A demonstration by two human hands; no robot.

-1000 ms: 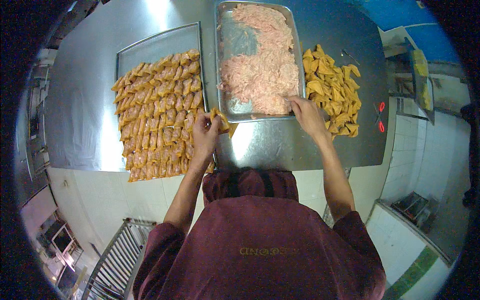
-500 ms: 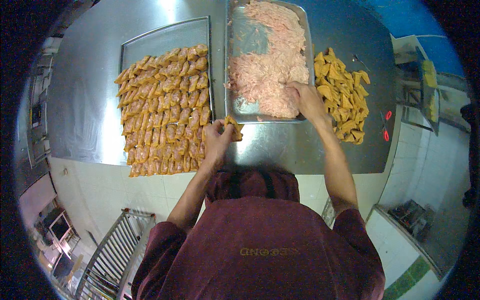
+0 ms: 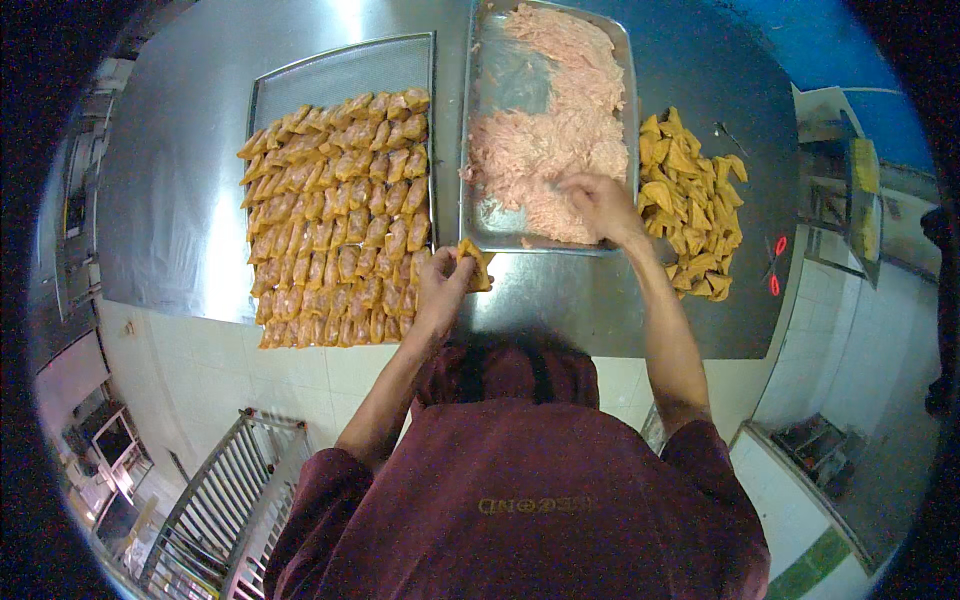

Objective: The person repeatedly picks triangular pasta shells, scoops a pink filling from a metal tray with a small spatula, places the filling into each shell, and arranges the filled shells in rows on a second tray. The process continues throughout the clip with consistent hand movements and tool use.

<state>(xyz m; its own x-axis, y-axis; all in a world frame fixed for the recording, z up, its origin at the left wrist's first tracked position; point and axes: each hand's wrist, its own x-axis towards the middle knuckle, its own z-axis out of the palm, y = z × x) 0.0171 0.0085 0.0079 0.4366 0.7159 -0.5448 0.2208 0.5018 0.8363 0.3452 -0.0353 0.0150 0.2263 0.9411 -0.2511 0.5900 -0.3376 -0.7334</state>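
Note:
My left hand (image 3: pixel 440 285) pinches a yellow-brown fried tofu piece (image 3: pixel 478 268) just in front of the metal tray's near left corner. Pale pink minced meat (image 3: pixel 575 110) covers much of that deep metal tray (image 3: pixel 467 130). Over the meat's near part, my right hand (image 3: pixel 608 207) has its fingers curled together and pointing left; whatever they hold is hidden. Rows of meat-filled tofu pieces (image 3: pixel 340 225) lie to the left on a mesh tray (image 3: pixel 350 75). A loose heap of unfilled-looking tofu pieces (image 3: pixel 692 200) lies right of the meat tray.
Red-handled scissors (image 3: pixel 774 268) lie near the right end of the steel table (image 3: pixel 560 310). A small thin metal tool (image 3: pixel 732 138) rests behind the tofu heap. On the floor at lower left stands a slatted metal rack (image 3: pixel 225 510).
My right hand has shifted left over the minced meat, its fingers curling more. My left hand still holds the tofu piece in about the same place. The whole view has shifted slightly.

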